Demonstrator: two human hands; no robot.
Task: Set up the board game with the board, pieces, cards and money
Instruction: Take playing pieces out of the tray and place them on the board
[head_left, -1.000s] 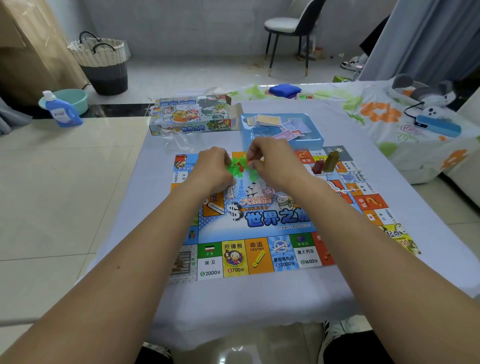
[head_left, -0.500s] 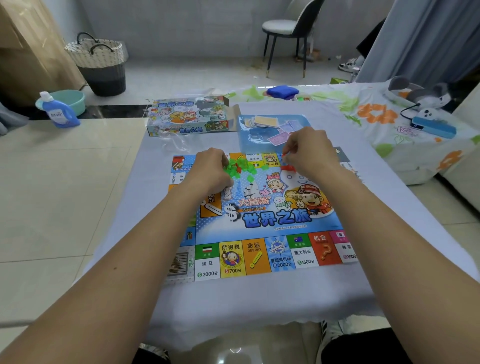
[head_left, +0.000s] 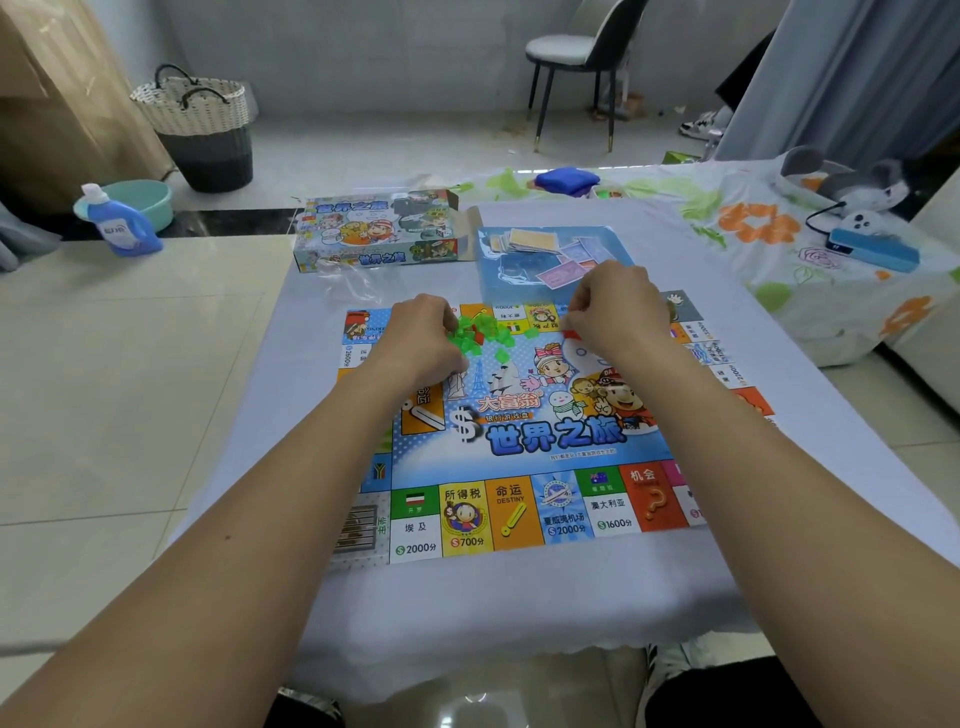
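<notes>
Colourful printed game board (head_left: 519, 431) laid flat; left hand (head_left: 421, 340) curled on green plastic houses (head_left: 480, 332), right hand (head_left: 618, 306) pinching a small red piece (head_left: 570, 334), paper cards and money (head_left: 550, 249) unsorted in blue box tray (head_left: 491, 275).

Glossy printed board (head_left: 519, 447) lying on matt cloth (head_left: 519, 613).
Translucent green plastic pieces (head_left: 480, 332) are glinting at the board's far edge; beyond it, paper money (head_left: 558, 273) is lying matt.

Your board (head_left: 524, 447) reads 大富翁 and 世界之旅 at its centre; its near-edge squares read 埃及 2000分, 所得税 700分, 命运 DESTINY, 夏威夷机场 2000分, 澳大利亚 1600分 and 机会. Your game box (head_left: 374, 236) repeats 世界之旅 on its front side.
</notes>
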